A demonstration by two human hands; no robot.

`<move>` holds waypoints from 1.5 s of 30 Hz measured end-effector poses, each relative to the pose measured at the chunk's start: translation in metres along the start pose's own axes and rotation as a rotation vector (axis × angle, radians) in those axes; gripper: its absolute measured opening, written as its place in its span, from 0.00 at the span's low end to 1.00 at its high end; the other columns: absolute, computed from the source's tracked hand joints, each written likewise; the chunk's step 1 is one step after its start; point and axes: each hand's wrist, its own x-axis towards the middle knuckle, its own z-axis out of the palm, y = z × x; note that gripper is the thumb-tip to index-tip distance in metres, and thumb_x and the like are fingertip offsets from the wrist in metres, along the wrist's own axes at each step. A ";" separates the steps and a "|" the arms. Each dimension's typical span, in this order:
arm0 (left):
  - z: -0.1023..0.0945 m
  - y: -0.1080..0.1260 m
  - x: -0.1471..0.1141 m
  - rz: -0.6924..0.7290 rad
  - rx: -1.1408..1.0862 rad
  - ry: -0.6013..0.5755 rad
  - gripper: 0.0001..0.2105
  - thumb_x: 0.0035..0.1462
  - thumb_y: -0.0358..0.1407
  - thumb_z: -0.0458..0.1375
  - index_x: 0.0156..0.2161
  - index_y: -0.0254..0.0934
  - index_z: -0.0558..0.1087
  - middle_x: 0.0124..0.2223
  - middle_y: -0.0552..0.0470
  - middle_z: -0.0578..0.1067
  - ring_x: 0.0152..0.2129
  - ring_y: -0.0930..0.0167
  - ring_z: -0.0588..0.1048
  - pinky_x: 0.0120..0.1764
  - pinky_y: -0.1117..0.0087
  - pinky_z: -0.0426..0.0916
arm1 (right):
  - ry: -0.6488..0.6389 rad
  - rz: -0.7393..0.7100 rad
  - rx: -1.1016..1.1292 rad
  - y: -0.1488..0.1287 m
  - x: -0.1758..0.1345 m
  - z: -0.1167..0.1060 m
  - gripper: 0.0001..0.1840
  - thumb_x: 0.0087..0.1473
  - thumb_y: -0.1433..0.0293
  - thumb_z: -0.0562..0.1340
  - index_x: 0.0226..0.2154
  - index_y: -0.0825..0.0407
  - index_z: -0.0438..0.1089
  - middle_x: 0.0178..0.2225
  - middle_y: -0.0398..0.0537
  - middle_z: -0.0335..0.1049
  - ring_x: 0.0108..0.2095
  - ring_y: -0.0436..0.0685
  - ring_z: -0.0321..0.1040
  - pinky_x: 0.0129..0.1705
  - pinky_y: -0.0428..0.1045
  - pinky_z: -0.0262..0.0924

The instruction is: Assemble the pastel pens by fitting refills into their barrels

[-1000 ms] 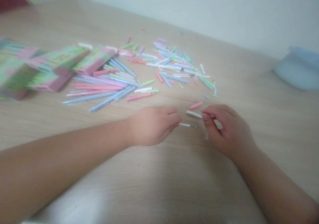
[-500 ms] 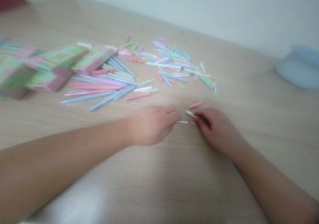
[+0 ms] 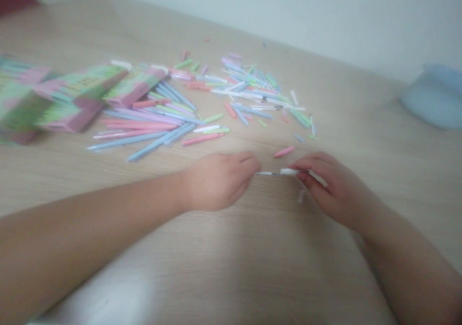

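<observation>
My left hand (image 3: pixel 224 180) is closed on a thin white pen refill (image 3: pixel 266 173), whose dark-tipped end sticks out to the right. Facing it, my right hand (image 3: pixel 328 185) pinches a short white pen part (image 3: pixel 288 172) between thumb and fingers. The refill's tip lies in line with this part and meets or nearly meets its left end; blur hides whether it is inside. Below my right fingertips is a small whitish, see-through piece (image 3: pixel 301 196). A pink pen part (image 3: pixel 284 151) lies on the table just beyond the hands.
Pink, blue and purple pen barrels (image 3: pixel 144 127) lie fanned out at the left, beside green and pink boxes (image 3: pixel 84 84). Farther back are scattered caps, refills and small pen parts (image 3: pixel 249 89). A light blue object (image 3: pixel 433 96) stands at the right on the wooden table (image 3: pixel 231 267).
My right hand has shifted right and turned its white part level with the refill. The small see-through piece now shows below that hand. My left hand has hardly moved.
</observation>
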 end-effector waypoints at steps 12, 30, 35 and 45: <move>0.000 0.001 0.001 -0.006 0.013 -0.023 0.12 0.69 0.34 0.44 0.50 0.38 0.68 0.47 0.47 0.74 0.38 0.66 0.76 0.38 0.64 0.69 | 0.001 -0.058 0.061 -0.003 -0.001 -0.001 0.12 0.65 0.73 0.59 0.50 0.45 0.71 0.45 0.51 0.74 0.47 0.63 0.72 0.49 0.60 0.69; 0.001 0.002 0.002 -0.004 0.045 -0.029 0.11 0.70 0.35 0.44 0.49 0.39 0.68 0.46 0.48 0.74 0.39 0.65 0.77 0.38 0.63 0.69 | -0.018 -0.098 0.059 -0.006 -0.001 0.001 0.15 0.64 0.75 0.59 0.51 0.46 0.70 0.45 0.51 0.72 0.48 0.63 0.71 0.49 0.58 0.69; 0.000 0.002 0.002 -0.018 0.059 -0.033 0.11 0.70 0.35 0.45 0.48 0.39 0.69 0.46 0.48 0.74 0.38 0.66 0.77 0.37 0.64 0.69 | -0.016 -0.122 -0.010 -0.009 -0.001 0.001 0.16 0.64 0.76 0.59 0.52 0.48 0.70 0.46 0.53 0.71 0.48 0.62 0.71 0.49 0.58 0.69; 0.001 0.002 0.001 -0.025 0.041 -0.025 0.11 0.70 0.35 0.45 0.48 0.39 0.68 0.46 0.49 0.74 0.38 0.66 0.77 0.36 0.64 0.68 | -0.021 -0.122 -0.011 -0.010 0.000 -0.002 0.15 0.64 0.75 0.60 0.52 0.48 0.71 0.46 0.53 0.72 0.47 0.62 0.71 0.49 0.58 0.69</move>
